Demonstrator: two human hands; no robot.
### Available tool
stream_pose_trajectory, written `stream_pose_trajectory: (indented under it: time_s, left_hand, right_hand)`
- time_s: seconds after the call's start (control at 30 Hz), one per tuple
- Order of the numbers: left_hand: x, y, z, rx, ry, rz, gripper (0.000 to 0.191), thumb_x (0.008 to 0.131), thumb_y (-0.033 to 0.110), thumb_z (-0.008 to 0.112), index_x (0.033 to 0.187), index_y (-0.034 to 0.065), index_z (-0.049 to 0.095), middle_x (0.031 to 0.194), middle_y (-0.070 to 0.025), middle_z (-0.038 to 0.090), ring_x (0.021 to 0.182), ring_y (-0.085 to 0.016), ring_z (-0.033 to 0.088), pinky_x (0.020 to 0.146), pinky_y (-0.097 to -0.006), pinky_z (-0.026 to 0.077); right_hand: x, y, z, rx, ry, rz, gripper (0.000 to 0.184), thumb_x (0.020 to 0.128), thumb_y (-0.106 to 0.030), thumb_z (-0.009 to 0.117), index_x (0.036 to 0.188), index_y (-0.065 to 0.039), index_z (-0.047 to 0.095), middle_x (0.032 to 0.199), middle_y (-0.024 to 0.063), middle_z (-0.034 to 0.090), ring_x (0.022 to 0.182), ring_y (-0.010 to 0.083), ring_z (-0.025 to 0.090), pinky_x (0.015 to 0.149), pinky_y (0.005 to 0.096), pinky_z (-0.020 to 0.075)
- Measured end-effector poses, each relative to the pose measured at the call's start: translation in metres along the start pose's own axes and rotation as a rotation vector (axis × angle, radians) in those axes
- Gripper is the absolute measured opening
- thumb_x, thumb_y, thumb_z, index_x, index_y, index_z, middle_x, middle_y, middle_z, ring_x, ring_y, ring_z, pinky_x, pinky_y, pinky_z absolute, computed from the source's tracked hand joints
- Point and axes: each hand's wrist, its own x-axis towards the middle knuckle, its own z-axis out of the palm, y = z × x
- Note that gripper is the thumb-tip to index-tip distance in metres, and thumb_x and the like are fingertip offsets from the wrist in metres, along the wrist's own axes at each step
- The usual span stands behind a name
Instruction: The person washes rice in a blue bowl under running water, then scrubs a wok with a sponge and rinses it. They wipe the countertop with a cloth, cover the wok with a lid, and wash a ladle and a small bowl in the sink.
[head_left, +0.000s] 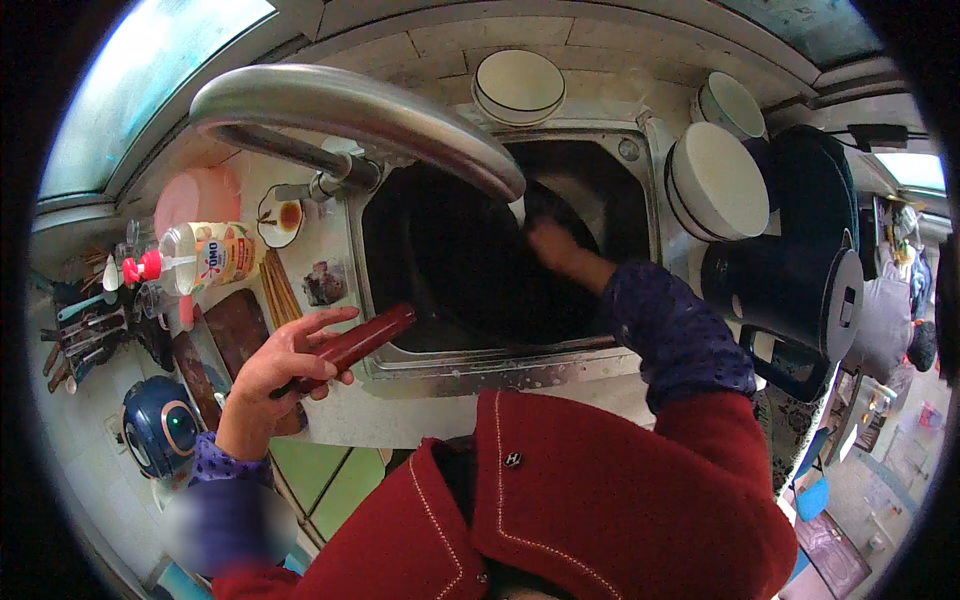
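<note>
My left hand grips the dark red handle of a black wok. The wok lies in a metal sink, its handle reaching over the near left rim. Inside the wok is my right hand, blurred, beside a short stream of water. That water falls from a curved metal faucet arching over the sink. Whether the right fingers hold anything cannot be made out. Purple sleeve covers hide both forearms.
Stacked white bowls stand behind the sink, and larger bowls at its right, beside a dark kettle. On the left are an OMO pump bottle, chopsticks, a small stained dish and a blue rice cooker.
</note>
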Motion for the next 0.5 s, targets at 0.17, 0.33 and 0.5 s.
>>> stream_pose_trajectory:
  time_s: [0.17,0.33,0.5]
  left_hand:
    - [0.005,0.001,-0.001,-0.031,-0.021,0.005,0.073,0.060,-0.003,0.060,0.129,0.0007,0.037,0.094,-0.0131,0.057,0.073,-0.017,0.060,0.044,-0.0197,0.044]
    - [0.001,-0.001,0.001,-0.085,0.008,-0.003,0.070,0.061,-0.004,0.060,0.127,-0.0002,0.039,0.100,-0.0142,0.056,0.071,-0.017,0.060,0.045,-0.0201,0.043]
    - [0.002,-0.005,0.004,-0.010,0.037,-0.017,0.068,0.060,-0.005,0.060,0.125,-0.0005,0.042,0.104,-0.0141,0.055,0.072,-0.018,0.061,0.045,-0.0198,0.043]
  right_hand:
    - [0.005,-0.076,0.012,0.089,0.204,-0.804,0.036,0.073,-0.005,0.056,0.109,-0.007,0.054,0.115,0.0213,0.046,0.107,0.0366,0.047,0.092,0.0430,0.0393]
    - [0.092,-0.017,-0.017,0.507,0.201,-0.200,0.037,0.079,-0.022,0.055,0.111,-0.003,0.055,0.116,0.0196,0.052,0.108,0.0332,0.050,0.092,0.0381,0.0402]
    - [0.000,0.023,-0.007,-0.164,-0.109,0.031,0.029,0.072,-0.013,0.060,0.098,-0.001,0.062,0.099,0.0199,0.061,0.092,0.0341,0.059,0.079,0.0404,0.0482]
